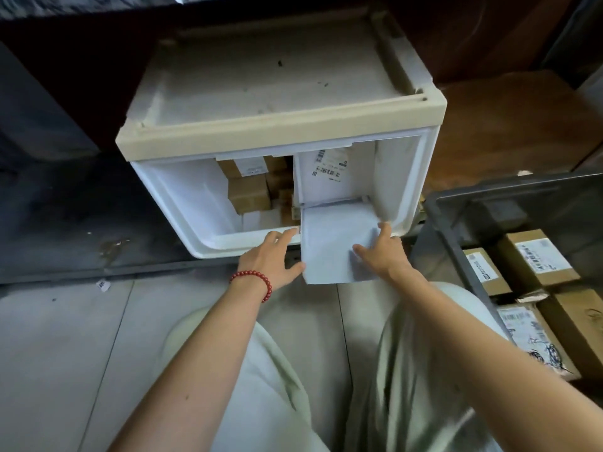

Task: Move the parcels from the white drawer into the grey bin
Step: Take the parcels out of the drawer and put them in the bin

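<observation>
The white drawer stands pulled out of a cream-topped unit. Inside it lie several brown cardboard parcels and a white labelled parcel. A flat white parcel hangs over the drawer's front rim. My left hand, with a red bead bracelet at the wrist, holds its left edge, thumb under the lower corner. My right hand grips its right side, fingers spread on top. The grey bin is at the right and holds several brown labelled parcels.
I am crouched, with my knees in pale green trousers low in the view. The floor is grey tile with a dark strip under the drawer. A small paper scrap lies on the floor at the left. Dark wood furniture stands behind the bin.
</observation>
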{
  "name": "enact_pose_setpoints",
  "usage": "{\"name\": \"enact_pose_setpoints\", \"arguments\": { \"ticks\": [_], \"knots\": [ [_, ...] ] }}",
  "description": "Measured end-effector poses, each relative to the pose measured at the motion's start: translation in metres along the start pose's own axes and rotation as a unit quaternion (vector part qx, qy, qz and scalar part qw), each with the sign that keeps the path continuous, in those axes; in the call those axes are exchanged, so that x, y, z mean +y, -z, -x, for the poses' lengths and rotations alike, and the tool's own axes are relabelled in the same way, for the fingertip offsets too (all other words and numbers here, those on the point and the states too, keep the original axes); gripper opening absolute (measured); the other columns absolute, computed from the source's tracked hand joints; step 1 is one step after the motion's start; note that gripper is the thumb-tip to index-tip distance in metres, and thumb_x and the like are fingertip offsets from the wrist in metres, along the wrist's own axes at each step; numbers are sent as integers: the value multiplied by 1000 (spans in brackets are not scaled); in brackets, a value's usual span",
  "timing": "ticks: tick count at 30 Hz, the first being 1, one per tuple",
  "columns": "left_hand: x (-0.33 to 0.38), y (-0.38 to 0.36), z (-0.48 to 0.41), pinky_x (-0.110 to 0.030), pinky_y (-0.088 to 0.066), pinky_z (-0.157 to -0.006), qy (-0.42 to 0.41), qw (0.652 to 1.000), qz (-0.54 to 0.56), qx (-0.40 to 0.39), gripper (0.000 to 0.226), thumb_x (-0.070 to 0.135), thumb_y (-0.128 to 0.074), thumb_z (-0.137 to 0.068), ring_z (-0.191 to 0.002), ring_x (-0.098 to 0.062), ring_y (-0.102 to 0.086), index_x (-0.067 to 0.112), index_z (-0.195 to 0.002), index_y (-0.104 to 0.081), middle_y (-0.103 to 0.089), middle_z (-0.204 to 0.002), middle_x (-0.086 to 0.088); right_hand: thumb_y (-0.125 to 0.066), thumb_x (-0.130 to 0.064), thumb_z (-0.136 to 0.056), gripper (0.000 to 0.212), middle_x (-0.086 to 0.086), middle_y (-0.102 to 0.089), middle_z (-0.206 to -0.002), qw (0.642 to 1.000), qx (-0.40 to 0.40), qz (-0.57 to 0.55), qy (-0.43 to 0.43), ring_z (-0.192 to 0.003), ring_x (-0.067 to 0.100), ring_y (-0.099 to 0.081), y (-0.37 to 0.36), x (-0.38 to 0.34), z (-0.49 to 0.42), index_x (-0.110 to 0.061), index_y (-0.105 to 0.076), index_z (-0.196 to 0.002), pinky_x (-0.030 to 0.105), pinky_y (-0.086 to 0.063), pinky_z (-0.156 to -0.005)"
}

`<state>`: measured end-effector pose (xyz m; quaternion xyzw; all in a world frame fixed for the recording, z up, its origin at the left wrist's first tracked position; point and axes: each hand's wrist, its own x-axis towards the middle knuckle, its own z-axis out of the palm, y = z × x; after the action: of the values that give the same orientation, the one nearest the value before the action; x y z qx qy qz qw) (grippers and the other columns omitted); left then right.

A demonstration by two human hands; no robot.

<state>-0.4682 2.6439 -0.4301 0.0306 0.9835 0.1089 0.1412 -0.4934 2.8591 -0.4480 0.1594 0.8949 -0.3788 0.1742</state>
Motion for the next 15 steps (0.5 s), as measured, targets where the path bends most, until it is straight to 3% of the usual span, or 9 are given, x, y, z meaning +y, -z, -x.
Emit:
{"name": "enact_pose_setpoints", "arguments": {
  "ticks": [3, 7, 10, 12, 15],
  "knots": [
    [2, -4, -8, -36, -47, -88, -11, 1000, 9, -17, 67, 63, -48, -86, -120, -23, -51, 38, -145, -24, -32, -148, 4, -62, -22, -91, 73, 22, -47, -137, 999, 9, -32, -10, -121, 38, -50, 2, -1, -9, -11, -19, -148, 35, -43, -91],
    [8, -6, -9, -35, -43, -95, -21, 999, 23, -40, 64, 73, -44, -81, -123, -18, -47, 43, -137, -36, -34, -145, 9, -65, -20, -90, 75, 19, -52, -132, 994, -8, -109, -10, -105, 35, -59, 3, -2, -11, -12, -20, -149, 26, -45, -54],
    [13, -1, -5, -35, -41, -98, -25, 997, 57, -42, 77, 83, -51, -68, -126, -15, -44, 46, -135, -40, -34, -144, 12, -64, -20, -91, 69, 17, -56, -127, 988, -21, -151, 6, -93, 28, -58, 3, -2, -10, -9, -25, -148, 24, -42, -49],
    [16, 5, 1, -34, -41, -97, -39, 997, 51, -38, 79, 82, -57, -64, -125, -14, -44, 47, -133, -42, -36, -142, 14, -63, -20, -92, 52, 15, -63, -114, 983, -17, -183, 14, -85, 25, -59, 6, -2, -7, -4, -43, -137, 25, -45, -54],
    [17, 13, 11, -31, -45, -89, -72, 997, 30, 22, 46, 59, -62, -80, -116, -16, -51, 42, -121, -52, -50, -132, 12, -62, -18, -93, 27, 9, -64, -82, 970, -19, -240, 21, -69, 21, -58, 14, -2, -1, 4, -63, -109, 32, -50, -62]
  ]
}}
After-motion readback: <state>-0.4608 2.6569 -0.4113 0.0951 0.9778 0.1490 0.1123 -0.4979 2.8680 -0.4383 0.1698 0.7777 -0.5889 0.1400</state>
